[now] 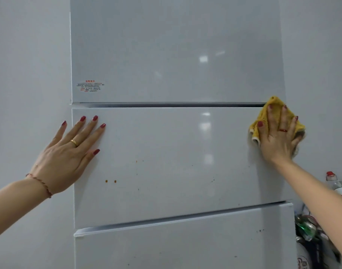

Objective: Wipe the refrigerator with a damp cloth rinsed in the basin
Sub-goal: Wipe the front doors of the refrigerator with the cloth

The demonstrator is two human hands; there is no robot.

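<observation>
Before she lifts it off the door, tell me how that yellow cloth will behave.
The yellow cloth bunches and folds under the right hand, so it is probably floppy and will droop when lifted. Its looped surface suggests it grips the glossy refrigerator door rather than sliding freely.

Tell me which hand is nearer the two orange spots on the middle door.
Left. The left hand lies flat just up-left of the orange spots; the right hand presses the yellow cloth at the door's far right edge.

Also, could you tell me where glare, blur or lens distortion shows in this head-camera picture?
In the head view, soft ceiling-light reflections glare on the refrigerator doors, strongest right of centre; the wide lens tilts the lower door seams and bows the edges; the bottle and clutter at lower right are blurred, while the left hand and yellow cloth look fairly sharp.
</observation>
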